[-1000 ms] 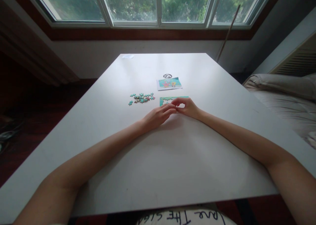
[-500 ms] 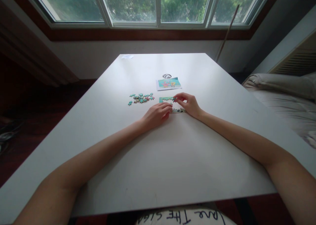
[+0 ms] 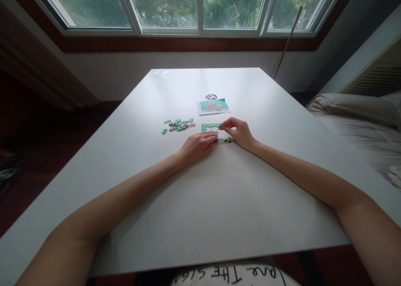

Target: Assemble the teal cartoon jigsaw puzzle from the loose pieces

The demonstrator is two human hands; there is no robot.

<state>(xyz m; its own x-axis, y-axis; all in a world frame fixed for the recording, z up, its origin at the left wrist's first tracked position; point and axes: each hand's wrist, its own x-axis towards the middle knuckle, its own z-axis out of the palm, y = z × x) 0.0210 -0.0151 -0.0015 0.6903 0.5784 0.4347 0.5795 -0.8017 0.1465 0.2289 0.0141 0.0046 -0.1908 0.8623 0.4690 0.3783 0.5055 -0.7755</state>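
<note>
A person's right hand (image 3: 221, 127) pinches a puzzle piece (image 3: 220, 127) at the top border of a partly assembled jigsaw (image 3: 207, 125) lying flat on a white bench (image 3: 200, 219). The left hand (image 3: 197, 146) rests over the jigsaw's lower left part; whether its fingers grip anything cannot be told. Loose pieces (image 3: 179, 126) lie heaped to the left, a colorful picture card (image 3: 214, 106) just beyond.
</note>
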